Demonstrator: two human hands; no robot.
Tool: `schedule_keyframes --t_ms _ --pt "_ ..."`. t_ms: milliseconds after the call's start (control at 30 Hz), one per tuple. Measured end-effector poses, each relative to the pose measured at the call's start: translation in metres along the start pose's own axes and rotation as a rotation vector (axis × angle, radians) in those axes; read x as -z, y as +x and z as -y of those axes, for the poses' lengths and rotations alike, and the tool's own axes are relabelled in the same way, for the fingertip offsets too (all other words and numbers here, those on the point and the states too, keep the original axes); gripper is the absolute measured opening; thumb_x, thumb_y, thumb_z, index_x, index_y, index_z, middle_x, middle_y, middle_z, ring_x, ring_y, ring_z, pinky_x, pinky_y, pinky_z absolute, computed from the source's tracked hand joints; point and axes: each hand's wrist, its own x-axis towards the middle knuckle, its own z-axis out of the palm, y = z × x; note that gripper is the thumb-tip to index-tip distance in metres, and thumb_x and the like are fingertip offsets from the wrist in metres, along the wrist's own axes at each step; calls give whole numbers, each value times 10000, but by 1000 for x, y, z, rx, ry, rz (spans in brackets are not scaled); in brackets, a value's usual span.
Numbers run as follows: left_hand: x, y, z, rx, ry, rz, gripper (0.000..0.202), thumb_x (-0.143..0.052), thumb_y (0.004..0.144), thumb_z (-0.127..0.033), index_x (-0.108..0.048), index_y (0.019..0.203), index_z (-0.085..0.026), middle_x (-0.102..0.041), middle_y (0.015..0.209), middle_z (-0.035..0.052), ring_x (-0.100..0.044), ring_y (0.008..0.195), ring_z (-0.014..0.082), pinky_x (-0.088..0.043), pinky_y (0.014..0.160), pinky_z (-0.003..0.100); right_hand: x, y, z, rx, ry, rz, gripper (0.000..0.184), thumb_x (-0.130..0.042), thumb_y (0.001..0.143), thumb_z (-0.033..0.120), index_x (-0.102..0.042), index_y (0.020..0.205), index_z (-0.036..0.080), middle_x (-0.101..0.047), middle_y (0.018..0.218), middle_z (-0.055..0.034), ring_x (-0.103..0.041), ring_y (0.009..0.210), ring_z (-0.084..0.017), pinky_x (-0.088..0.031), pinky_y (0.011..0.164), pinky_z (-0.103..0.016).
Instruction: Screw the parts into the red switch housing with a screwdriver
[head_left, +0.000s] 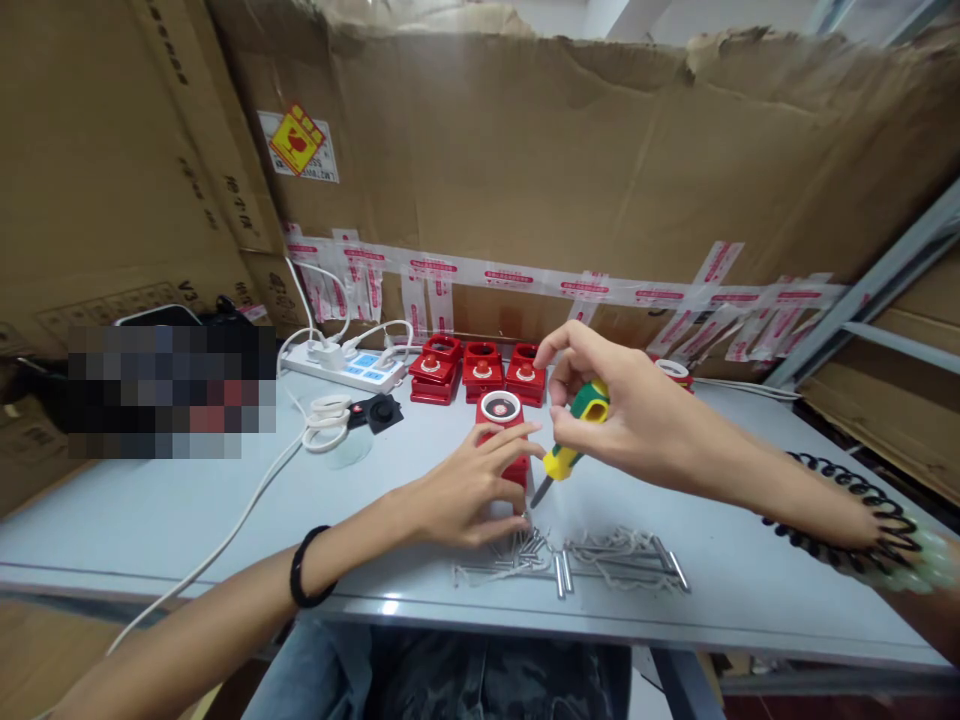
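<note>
So the person's at a pale grey table (pixel 150 520) boxed in by big cardboard sheets (pixel 600 150), and both hands are busy in the middle of it. Left hand (pixel 465 495) is pressed down flat-ish over a small red unit (pixel 504 430) with a white ring on top, fingers spread along its front and right side, steadying it more than gripping it. Right hand (pixel 622 415) is closed around a screwdriver (pixel 574 435) with a yellow and green handle, held tilted, tip pointing down and left just beside the red unit's lower right corner; can't tell if the tip is actually touching it. Right in front of the left hand there's a loose scatter of metal pins and screws (pixel 570 560) near the table's front edge. Behind, a row of three more red units (pixel 480 370) sits close to the cardboard, with a white power strip (pixel 349 368) to their left and its white cable (pixel 225 545) trailing off the front. A little black round part (pixel 382 410) lies near the strip
</note>
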Motion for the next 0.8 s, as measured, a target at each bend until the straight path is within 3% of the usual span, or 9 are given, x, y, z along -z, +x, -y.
schedule_keyframes --t_ms 200,300,367,433,500,600,800 --pt "-2 -2 -4 -18 -24 26 287 -602 769 -484 -666 791 -205 -461 1290 95 -322 1285 339 -281 973 467 4 1 -2 -30 -1 -26 295 -562 682 160 -442 944 221 -568 705 63 -526 597 -96 -401 573 -244" --pt "11 -2 4 66 -22 -34 327 -615 726 -404 -606 985 -205 -432 1314 105 -318 1284 317 -287 1002 465 2 3 -2 -12 -16 -57 276 -552 682 164 -452 935 208 -571 709 49 -512 587 -96 -393 560 -245" --pt "17 -4 18 139 -32 -70 549 -639 679 -389 -498 1178 -210 -330 1401 114 -245 1323 323 -268 1036 483 -2 7 -3 18 -26 -99 245 -540 691 170 -463 922 198 -570 705 40 -491 569 -92 -380 544 -244" --pt "19 -9 37 196 -68 -52 822 -657 662 -438 -275 1363 -243 -169 1487 108 -158 1358 336 -237 1062 519 -8 13 -5 48 -41 -144 200 -521 711 174 -475 905 192 -569 690 34 -476 557 -91 -370 540 -248" --pt "15 -15 54 225 -128 3 978 -665 660 -478 -90 1423 -266 -80 1509 115 -147 1365 338 -251 1065 520 -15 19 -7 80 -54 -179 168 -501 726 170 -485 893 186 -568 687 26 -476 565 -95 -363 548 -253" --pt "6 -18 67 258 -189 28 988 -669 673 -500 -75 1427 -266 -190 1470 116 -237 1336 312 -295 1065 469 -26 29 -10 114 -44 -214 173 -472 726 143 -484 895 179 -562 708 15 -477 582 -100 -352 551 -257" --pt "-2 -11 61 360 -91 -90 1053 -688 534 -677 -231 1386 -260 -405 1186 102 -435 1080 300 -403 936 472 -35 39 -13 117 9 -246 192 -448 718 121 -472 898 182 -562 730 13 -462 585 -99 -355 577 -264"
